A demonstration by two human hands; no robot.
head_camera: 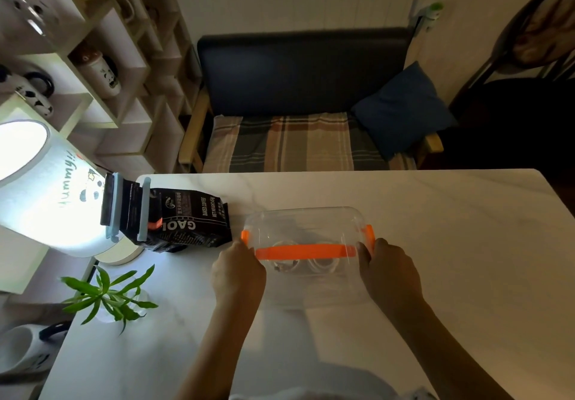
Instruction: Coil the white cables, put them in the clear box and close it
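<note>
The clear box [311,287] stands on the white table, and its clear lid [301,222] with orange clips [305,251] is tilted over it, far edge raised. Two coiled white cables [306,265] lie inside the box, seen through the plastic. My left hand [238,270] grips the lid's left end by an orange side clip. My right hand [389,270] grips the lid's right end by the other side clip.
A black coffee bag [186,220] lies left of the box, next to a dark container with a grey-blue lid [124,206]. A lit white lamp [46,191] and a small green plant [109,294] stand at the table's left edge. A bench with a blue cushion [401,110] lies beyond.
</note>
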